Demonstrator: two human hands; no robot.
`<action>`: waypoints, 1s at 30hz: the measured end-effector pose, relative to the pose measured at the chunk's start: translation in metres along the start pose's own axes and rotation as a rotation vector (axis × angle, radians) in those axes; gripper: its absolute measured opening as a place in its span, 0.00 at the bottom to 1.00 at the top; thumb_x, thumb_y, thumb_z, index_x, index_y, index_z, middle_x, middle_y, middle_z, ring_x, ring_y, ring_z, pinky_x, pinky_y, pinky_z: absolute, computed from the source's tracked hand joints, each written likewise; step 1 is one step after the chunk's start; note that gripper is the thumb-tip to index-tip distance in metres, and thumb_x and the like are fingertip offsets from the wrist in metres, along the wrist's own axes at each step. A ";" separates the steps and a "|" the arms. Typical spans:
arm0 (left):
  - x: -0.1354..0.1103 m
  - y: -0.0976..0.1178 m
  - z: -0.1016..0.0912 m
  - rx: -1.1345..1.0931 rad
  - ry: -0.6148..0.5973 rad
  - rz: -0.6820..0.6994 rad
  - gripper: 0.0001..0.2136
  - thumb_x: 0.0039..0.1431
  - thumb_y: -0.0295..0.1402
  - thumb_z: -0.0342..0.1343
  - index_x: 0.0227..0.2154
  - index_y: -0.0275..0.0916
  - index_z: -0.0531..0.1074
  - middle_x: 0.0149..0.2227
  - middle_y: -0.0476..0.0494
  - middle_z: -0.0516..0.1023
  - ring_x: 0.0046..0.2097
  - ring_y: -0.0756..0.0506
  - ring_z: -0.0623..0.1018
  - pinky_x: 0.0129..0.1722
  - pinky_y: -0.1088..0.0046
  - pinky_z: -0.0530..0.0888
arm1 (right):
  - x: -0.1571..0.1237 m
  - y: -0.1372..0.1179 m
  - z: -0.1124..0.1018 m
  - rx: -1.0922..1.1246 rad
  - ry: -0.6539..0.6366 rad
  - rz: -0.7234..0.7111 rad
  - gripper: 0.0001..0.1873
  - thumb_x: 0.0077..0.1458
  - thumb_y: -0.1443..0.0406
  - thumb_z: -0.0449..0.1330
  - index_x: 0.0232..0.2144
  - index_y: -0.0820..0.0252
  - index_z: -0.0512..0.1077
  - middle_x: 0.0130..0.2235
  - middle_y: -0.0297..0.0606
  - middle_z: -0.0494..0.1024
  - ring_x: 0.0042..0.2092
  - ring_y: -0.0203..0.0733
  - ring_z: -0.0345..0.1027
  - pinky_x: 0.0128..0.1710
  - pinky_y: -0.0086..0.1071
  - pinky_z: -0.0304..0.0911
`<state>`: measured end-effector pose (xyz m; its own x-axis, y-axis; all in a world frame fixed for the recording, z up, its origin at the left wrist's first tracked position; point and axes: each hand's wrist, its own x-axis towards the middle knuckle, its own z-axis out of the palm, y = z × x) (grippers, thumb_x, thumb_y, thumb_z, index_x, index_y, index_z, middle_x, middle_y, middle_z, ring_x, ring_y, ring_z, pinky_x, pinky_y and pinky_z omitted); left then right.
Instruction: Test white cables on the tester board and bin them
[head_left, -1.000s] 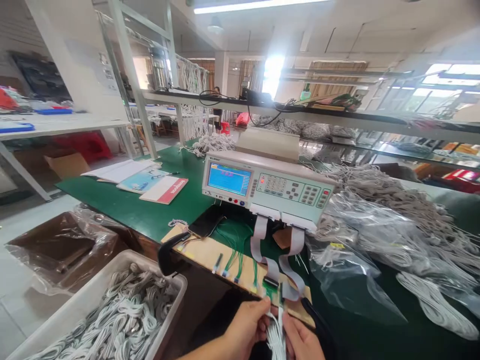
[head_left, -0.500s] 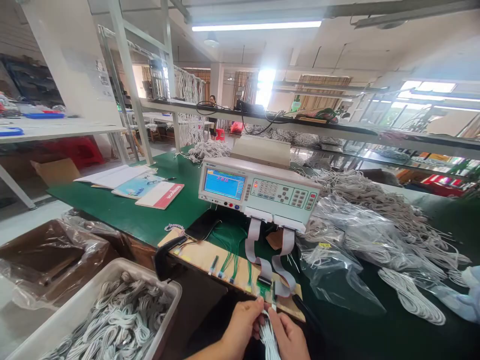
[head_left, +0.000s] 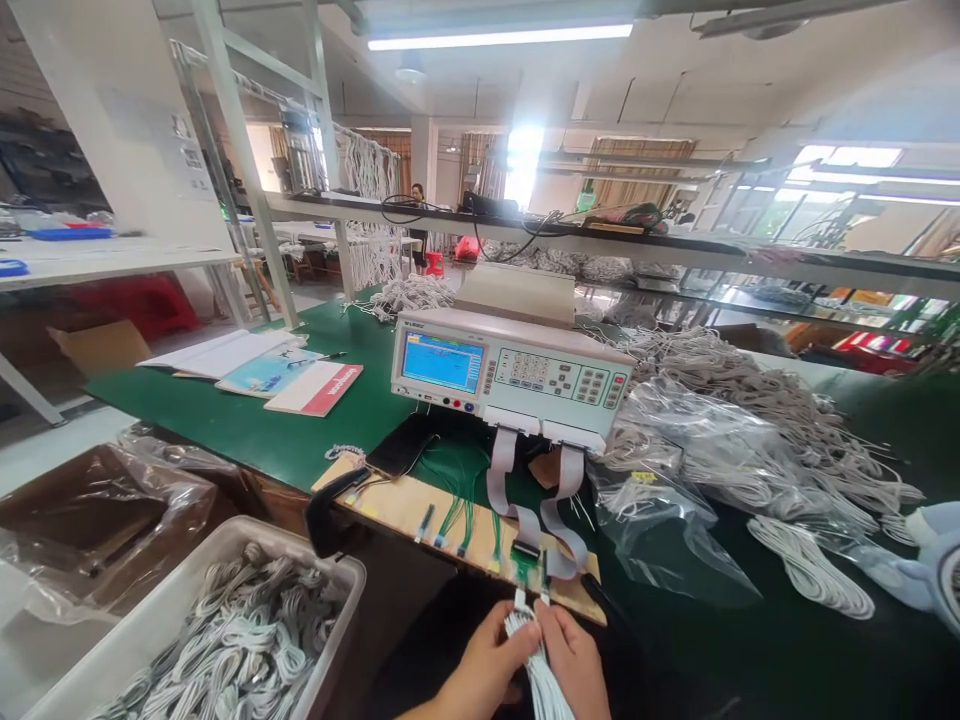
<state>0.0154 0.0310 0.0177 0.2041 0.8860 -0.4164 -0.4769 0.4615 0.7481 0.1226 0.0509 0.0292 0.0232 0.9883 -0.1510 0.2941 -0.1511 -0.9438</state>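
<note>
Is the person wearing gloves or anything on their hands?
No. The left hand and right hand are both bare: no gloves, rings or watch show. The forearms are bare too, with no sleeves in view as far as the picture reaches.

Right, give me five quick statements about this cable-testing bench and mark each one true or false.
1. Both hands, left hand and right hand, grip a white cable bundle. True.
2. The tester has a dark screen. False: it glows blue.
3. The grey bin holds coiled white cables. True.
4. The tester sits on a red mat. False: the bench is green.
5. Ribbon cables run from the tester to the wooden board. True.
</note>
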 end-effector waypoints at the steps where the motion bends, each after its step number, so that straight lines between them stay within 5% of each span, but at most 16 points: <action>1: -0.005 0.001 0.000 -0.025 -0.038 -0.055 0.22 0.36 0.46 0.58 0.35 0.41 0.64 0.26 0.50 0.67 0.25 0.51 0.67 0.24 0.74 0.66 | -0.002 0.001 0.002 0.014 0.004 0.007 0.20 0.41 0.51 0.54 0.16 0.62 0.66 0.17 0.33 0.67 0.24 0.38 0.60 0.24 0.27 0.57; 7: -0.019 0.012 -0.004 -0.049 -0.152 -0.113 0.18 0.43 0.39 0.56 0.38 0.43 0.62 0.28 0.48 0.70 0.27 0.49 0.71 0.25 0.71 0.68 | -0.024 0.009 0.004 0.201 0.022 0.114 0.16 0.45 0.53 0.54 0.22 0.61 0.66 0.15 0.24 0.55 0.17 0.31 0.51 0.15 0.24 0.50; 10: -0.017 0.013 -0.003 -0.136 -0.198 -0.137 0.16 0.44 0.36 0.56 0.37 0.40 0.64 0.28 0.47 0.70 0.27 0.50 0.72 0.29 0.70 0.69 | -0.035 0.004 -0.007 0.212 -0.023 0.069 0.19 0.47 0.55 0.53 0.39 0.60 0.67 0.18 0.26 0.61 0.19 0.32 0.54 0.16 0.24 0.52; 12: -0.016 0.012 -0.001 -0.217 -0.217 -0.170 0.13 0.45 0.35 0.56 0.35 0.37 0.65 0.27 0.47 0.70 0.26 0.50 0.71 0.31 0.71 0.68 | -0.040 -0.002 -0.017 0.150 -0.098 -0.005 0.19 0.48 0.57 0.53 0.42 0.59 0.66 0.20 0.29 0.65 0.20 0.33 0.57 0.19 0.25 0.55; 16: -0.015 0.008 0.001 -0.297 -0.173 -0.180 0.12 0.44 0.32 0.58 0.33 0.35 0.66 0.28 0.45 0.72 0.28 0.50 0.72 0.33 0.74 0.67 | -0.040 -0.012 -0.026 0.055 -0.123 -0.164 0.12 0.49 0.59 0.53 0.33 0.58 0.70 0.27 0.34 0.70 0.27 0.36 0.63 0.27 0.26 0.60; 21: -0.015 -0.004 0.001 -0.260 -0.078 -0.151 0.16 0.44 0.34 0.58 0.38 0.37 0.64 0.28 0.45 0.72 0.29 0.50 0.72 0.33 0.73 0.67 | -0.027 -0.002 -0.011 0.174 0.010 -0.018 0.13 0.47 0.57 0.54 0.22 0.61 0.65 0.13 0.24 0.59 0.15 0.29 0.50 0.14 0.23 0.49; 26: -0.018 -0.005 0.002 -0.191 -0.079 -0.179 0.17 0.43 0.38 0.58 0.37 0.36 0.65 0.29 0.44 0.72 0.30 0.49 0.72 0.33 0.73 0.66 | -0.016 0.011 -0.005 0.274 -0.033 0.054 0.14 0.42 0.56 0.58 0.22 0.63 0.68 0.12 0.24 0.59 0.14 0.26 0.46 0.13 0.22 0.43; 30: -0.017 0.003 0.002 -0.021 0.012 0.009 0.18 0.41 0.41 0.58 0.34 0.36 0.67 0.32 0.45 0.71 0.33 0.50 0.70 0.33 0.76 0.64 | -0.012 0.010 -0.008 0.299 -0.034 0.092 0.16 0.40 0.55 0.60 0.23 0.65 0.71 0.12 0.25 0.60 0.14 0.26 0.46 0.12 0.23 0.40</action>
<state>0.0125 0.0173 0.0281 0.1896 0.8896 -0.4154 -0.4966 0.4519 0.7411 0.1325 0.0374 0.0236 0.0029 0.9695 -0.2450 -0.0023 -0.2450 -0.9695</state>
